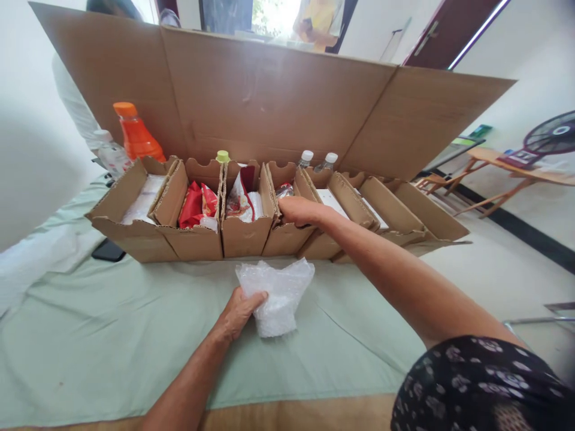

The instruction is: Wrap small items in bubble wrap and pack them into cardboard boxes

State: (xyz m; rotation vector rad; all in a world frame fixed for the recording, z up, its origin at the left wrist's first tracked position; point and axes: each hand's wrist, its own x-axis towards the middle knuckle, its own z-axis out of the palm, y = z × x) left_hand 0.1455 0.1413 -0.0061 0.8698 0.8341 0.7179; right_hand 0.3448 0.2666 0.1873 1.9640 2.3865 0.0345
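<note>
The left hand (pixel 238 311) lies on the green cloth (pixel 112 323) just in front of the row of boxes (pixel 197 242), its fingers and thumb closed round the lower edge of a crumpled piece of bubble wrap (pixel 278 293); the wrap rests on the cloth, near the front wall of the row and about level with its middle; the right hand (pixel 300 211) reaches over the front wall of the row into the fourth box from the left, palm down, fingers curled inside; whether those fingers grip anything I cannot tell, since the hand itself hides them; in the row, the second box from the left holds red packets (pixel 195 205); behind the row stand an orange bottle (pixel 135 136) at the left end, a bottle with a green cap (pixel 222 157) near the middle and two clear bottles with white caps (pixel 306 158) just behind the box the right hand is in; a tall cardboard sheet (pixel 269 90) stands up behind the row like a screen; a black phone (pixel 108 250) lies on the cloth just in front of the row's left end; off to the right of the row, well apart, are a wooden folding table (pixel 494 160) and a fan (pixel 551 134).
</note>
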